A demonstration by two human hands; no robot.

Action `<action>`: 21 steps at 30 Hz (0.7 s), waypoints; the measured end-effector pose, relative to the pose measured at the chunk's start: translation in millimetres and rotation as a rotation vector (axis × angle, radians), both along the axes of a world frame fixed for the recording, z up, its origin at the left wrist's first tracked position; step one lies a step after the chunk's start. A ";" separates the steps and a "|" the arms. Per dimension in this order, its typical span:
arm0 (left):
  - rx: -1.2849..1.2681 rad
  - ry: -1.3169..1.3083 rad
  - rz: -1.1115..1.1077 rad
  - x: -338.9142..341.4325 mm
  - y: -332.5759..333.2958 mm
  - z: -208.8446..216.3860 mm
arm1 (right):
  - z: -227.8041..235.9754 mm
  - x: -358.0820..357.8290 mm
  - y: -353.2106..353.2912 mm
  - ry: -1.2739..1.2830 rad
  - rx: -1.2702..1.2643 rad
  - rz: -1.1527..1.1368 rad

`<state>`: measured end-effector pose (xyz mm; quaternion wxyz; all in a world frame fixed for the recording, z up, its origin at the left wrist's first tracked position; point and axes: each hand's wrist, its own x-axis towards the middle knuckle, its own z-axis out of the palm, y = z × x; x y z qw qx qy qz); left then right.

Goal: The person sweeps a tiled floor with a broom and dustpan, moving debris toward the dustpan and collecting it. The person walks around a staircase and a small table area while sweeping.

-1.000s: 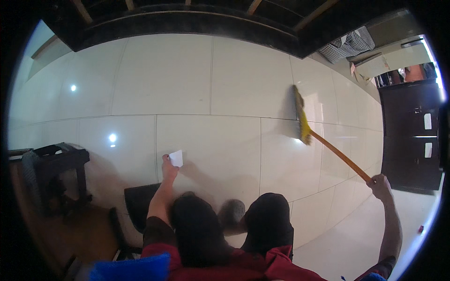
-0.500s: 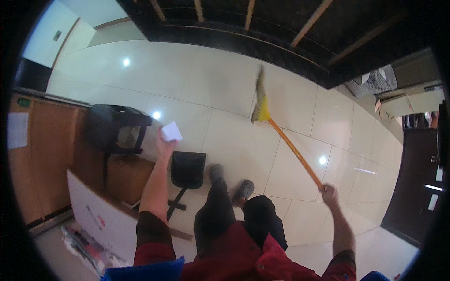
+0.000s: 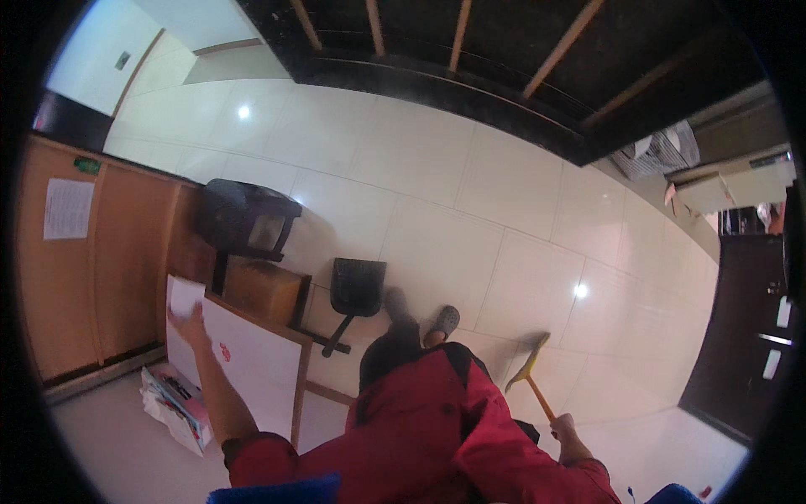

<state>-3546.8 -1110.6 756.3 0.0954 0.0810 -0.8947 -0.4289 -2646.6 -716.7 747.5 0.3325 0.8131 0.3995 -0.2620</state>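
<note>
Gripping the broom (image 3: 527, 370) low on the right: right hand (image 3: 563, 427), fingers curled round handle (image 3: 541, 400). Left hand (image 3: 191, 325) has fingers closed on white paper (image 3: 185, 294), beside white board (image 3: 264, 361) bearing red mark (image 3: 225, 351). Printed sheet (image 3: 69, 208) on brown cabinet (image 3: 126, 244): too small to read. White labels (image 3: 783, 312) on dark cabinet (image 3: 735, 336): illegible.

The left hand (image 3: 190, 324) is blurred, and the white paper (image 3: 185, 294) in it nearly merges with the pale board (image 3: 262, 357), so its outline is hard to trace. The right hand (image 3: 564, 425) hides part of the broom handle (image 3: 541, 398). The sheet (image 3: 68, 208) at left bears print too small to read. The picture's edge cuts off the dark cupboard (image 3: 732, 328) at right, the slatted black frame (image 3: 445, 89) on the far side and, near, something blue (image 3: 281, 490) (its kind unclear).
</note>
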 end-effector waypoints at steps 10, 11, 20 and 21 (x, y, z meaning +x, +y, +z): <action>-0.060 -0.218 0.553 65.6 -184.4 -79.1 | -103.7 -196.1 -9.6 0.355 -0.085 -0.167; -0.075 -0.230 0.579 69.7 -188.4 -84.5 | -104.0 -228.1 1.6 0.347 -0.118 -0.139; -0.235 -0.530 0.756 92.8 -196.9 -100.1 | -118.7 -464.0 79.5 0.758 -0.002 -0.092; -0.199 -0.546 0.732 94.5 -184.1 -93.7 | -116.7 -478.3 86.2 0.781 0.005 -0.113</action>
